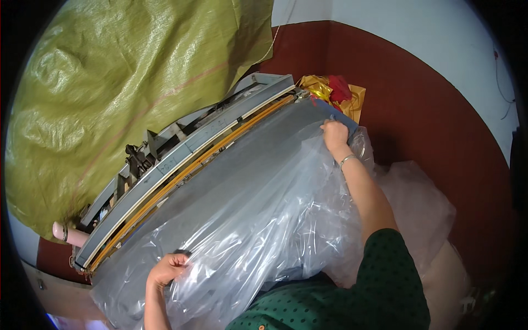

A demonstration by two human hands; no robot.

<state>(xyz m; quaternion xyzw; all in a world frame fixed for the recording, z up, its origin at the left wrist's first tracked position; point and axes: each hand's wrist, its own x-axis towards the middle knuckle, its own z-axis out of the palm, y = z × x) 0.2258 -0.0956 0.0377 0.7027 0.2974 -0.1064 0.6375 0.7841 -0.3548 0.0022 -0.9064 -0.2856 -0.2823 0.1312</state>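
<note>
A large sheet of clear plastic film [275, 212] lies in folds over the near part of a long grey work surface [231, 165] and hangs down toward me. At the lower left my left hand [166, 270] is closed, pinching the film between thumb and fingers. Stretched out to the far right end, my right hand [335, 135] grips the film's edge, a bracelet on its wrist. Between the two hands the film is drawn into long creases. More film gathers beside my right forearm.
Along the far side of the surface run orange-yellow strips [192, 168] and a grey metal frame [187, 146] with mechanical parts. A yellow-green woven tarp [126, 93] hangs behind it. Gold and red crumpled wrappings [338, 91] sit at the right end. A pink cylinder [70, 234] protrudes at left.
</note>
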